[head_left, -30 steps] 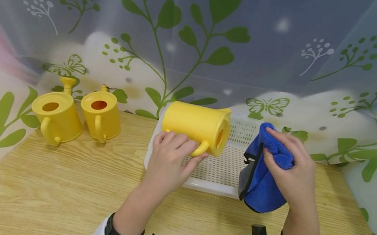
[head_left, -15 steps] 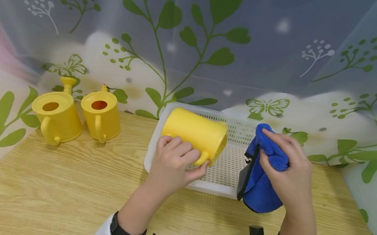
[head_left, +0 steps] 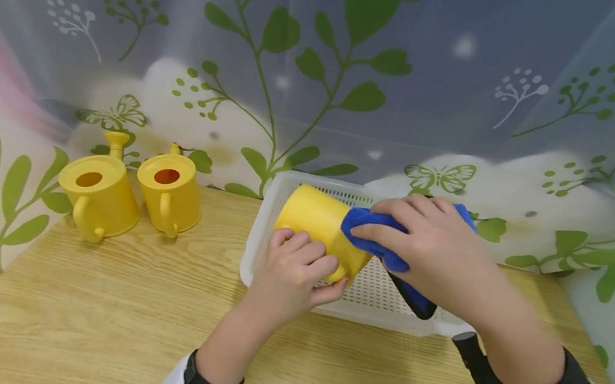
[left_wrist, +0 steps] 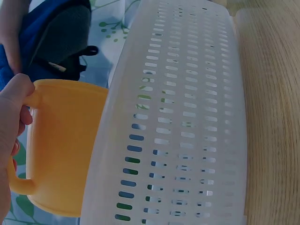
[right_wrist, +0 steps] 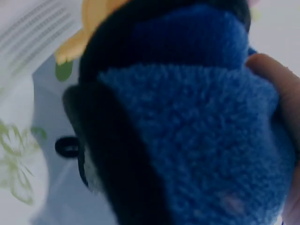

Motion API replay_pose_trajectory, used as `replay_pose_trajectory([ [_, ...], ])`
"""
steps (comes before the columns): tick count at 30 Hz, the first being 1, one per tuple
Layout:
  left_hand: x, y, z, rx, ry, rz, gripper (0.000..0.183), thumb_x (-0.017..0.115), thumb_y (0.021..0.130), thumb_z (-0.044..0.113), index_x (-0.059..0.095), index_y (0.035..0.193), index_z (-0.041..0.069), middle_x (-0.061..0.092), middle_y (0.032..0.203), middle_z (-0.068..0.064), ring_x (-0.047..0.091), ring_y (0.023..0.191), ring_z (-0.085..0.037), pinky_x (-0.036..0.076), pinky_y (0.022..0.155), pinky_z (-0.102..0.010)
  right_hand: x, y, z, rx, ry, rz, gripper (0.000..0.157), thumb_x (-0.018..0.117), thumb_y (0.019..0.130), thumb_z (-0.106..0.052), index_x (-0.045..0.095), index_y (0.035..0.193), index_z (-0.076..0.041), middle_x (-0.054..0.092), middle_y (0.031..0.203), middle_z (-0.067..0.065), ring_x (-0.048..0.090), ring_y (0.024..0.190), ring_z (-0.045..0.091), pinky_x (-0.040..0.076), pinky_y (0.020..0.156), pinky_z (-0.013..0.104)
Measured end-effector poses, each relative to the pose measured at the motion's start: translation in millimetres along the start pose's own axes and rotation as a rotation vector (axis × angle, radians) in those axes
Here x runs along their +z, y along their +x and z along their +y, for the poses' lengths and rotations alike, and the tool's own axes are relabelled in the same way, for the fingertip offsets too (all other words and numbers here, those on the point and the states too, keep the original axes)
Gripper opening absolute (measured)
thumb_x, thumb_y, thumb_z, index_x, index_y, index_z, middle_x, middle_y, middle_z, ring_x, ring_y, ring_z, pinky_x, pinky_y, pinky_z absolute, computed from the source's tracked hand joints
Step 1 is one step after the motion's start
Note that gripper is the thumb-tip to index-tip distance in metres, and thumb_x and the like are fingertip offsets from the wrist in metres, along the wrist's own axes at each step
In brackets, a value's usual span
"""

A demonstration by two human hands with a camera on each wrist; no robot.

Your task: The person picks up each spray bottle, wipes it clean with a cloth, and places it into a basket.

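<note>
A yellow watering can (head_left: 316, 213) lies tipped on its side above a white perforated basket (head_left: 384, 318). My left hand (head_left: 295, 270) grips its handle, as the left wrist view also shows with the can (left_wrist: 65, 145) beside the basket wall. In my right hand (head_left: 426, 244) is a bunched blue cloth (head_left: 376, 230) with dark edging, and it touches the can's right-hand end. The cloth (right_wrist: 201, 126) fills most of the right wrist view. The can's opening is hidden by the cloth and the right hand.
Two more yellow watering cans stand upright at the left of the wooden table, one can (head_left: 102, 193) with a visible flared spout and another can (head_left: 169, 194) beside it. A leaf-patterned curtain (head_left: 220, 131) hangs right behind the table.
My right hand has swung left with the cloth, from apart to against the can. The can has come slightly lower and turned, still held by my left hand.
</note>
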State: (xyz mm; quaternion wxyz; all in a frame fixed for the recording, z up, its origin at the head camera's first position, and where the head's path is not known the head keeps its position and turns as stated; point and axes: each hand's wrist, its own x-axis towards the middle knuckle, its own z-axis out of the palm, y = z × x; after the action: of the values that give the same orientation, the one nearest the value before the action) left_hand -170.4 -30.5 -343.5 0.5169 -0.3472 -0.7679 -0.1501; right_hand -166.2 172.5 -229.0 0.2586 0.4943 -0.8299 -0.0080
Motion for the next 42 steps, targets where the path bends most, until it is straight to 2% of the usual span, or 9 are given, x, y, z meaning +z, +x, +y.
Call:
replay_pose_trajectory([
  [4,0.6,0.5,-0.1,0.014,0.005,0.0,0.028,0.07,0.073,0.03,0.047,0.062,0.016,0.046,0.061,0.005,0.043,0.06,-0.013,0.038,0.067,-0.033,-8.1,8,2,-0.124,-0.086,-0.184,0.052,0.083,0.062,-0.013,0.063,0.108,-0.024,0.059,0.111,0.005,0.052,0.097,0.027,0.045,0.079,0.045],
  [9,1.0,1.3,0.0,0.039,0.018,-0.003,0.028,0.07,0.073,0.03,0.048,0.063,0.017,0.048,0.061,0.006,0.043,0.061,-0.012,0.038,0.068,-0.033,-10.5,16,3,-0.204,-0.169,-0.273,0.038,0.079,0.066,-0.011,0.065,0.099,-0.025,0.06,0.106,0.001,0.051,0.089,0.024,0.043,0.074,0.037],
  [14,-0.4,1.9,1.7,0.07,0.026,-0.007,0.028,0.071,0.073,0.033,0.049,0.066,0.017,0.05,0.064,0.007,0.044,0.063,-0.011,0.038,0.069,-0.033,-9.2,31,1,-0.233,-0.177,-0.327,0.032,0.074,0.071,-0.01,0.066,0.098,-0.026,0.059,0.102,-0.003,0.045,0.078,0.02,0.038,0.066,0.032],
  [17,-1.4,2.7,3.8,0.086,0.03,0.002,0.029,0.072,0.073,0.034,0.05,0.067,0.017,0.051,0.066,0.007,0.045,0.065,-0.011,0.037,0.069,-0.033,-6.8,43,-1,-0.24,-0.156,-0.333,0.03,0.071,0.076,-0.01,0.067,0.099,-0.029,0.058,0.103,-0.003,0.044,0.078,0.019,0.038,0.066,0.033],
  [22,-3.2,5.4,9.8,0.108,0.018,0.012,0.027,0.072,0.074,0.035,0.051,0.067,0.018,0.051,0.065,0.007,0.046,0.068,-0.011,0.037,0.07,-0.033,1.9,65,-1,-0.244,-0.127,-0.311,0.029,0.065,0.082,-0.013,0.066,0.104,-0.032,0.059,0.111,-0.002,0.046,0.083,0.021,0.038,0.069,0.034],
  [27,-3.6,6.8,15.8,0.105,-0.018,-0.012,0.027,0.068,0.078,0.034,0.05,0.067,0.017,0.051,0.066,0.006,0.043,0.067,-0.013,0.035,0.069,-0.033,10.4,76,0,-0.229,-0.097,-0.34,0.028,0.059,0.088,-0.015,0.064,0.11,-0.031,0.057,0.118,-0.002,0.047,0.09,0.023,0.039,0.073,0.035],
  [32,-3.1,5.8,12.5,0.089,-0.026,0.002,0.029,0.071,0.075,0.034,0.049,0.067,0.016,0.051,0.067,0.005,0.045,0.068,-0.013,0.036,0.068,-0.033,11.4,72,1,-0.226,-0.053,-0.364,0.027,0.062,0.086,-0.016,0.065,0.108,-0.031,0.057,0.115,-0.003,0.047,0.089,0.022,0.04,0.075,0.037],
  [39,-2.9,4.1,8.2,0.053,-0.029,0.005,0.028,0.07,0.075,0.03,0.049,0.066,0.015,0.051,0.067,0.004,0.047,0.067,-0.012,0.037,0.067,-0.033,1.7,50,6,-0.233,-0.022,-0.374,0.027,0.07,0.078,-0.017,0.067,0.102,-0.029,0.059,0.11,-0.003,0.046,0.084,0.02,0.039,0.067,0.034],
  [42,-2.9,3.8,7.0,0.041,-0.025,0.001,0.027,0.07,0.074,0.03,0.049,0.066,0.015,0.05,0.065,0.004,0.045,0.064,-0.012,0.037,0.067,-0.034,-5.0,40,8,-0.23,-0.02,-0.406,0.034,0.076,0.072,-0.017,0.067,0.102,-0.03,0.058,0.109,-0.004,0.046,0.083,0.019,0.04,0.067,0.035],
])
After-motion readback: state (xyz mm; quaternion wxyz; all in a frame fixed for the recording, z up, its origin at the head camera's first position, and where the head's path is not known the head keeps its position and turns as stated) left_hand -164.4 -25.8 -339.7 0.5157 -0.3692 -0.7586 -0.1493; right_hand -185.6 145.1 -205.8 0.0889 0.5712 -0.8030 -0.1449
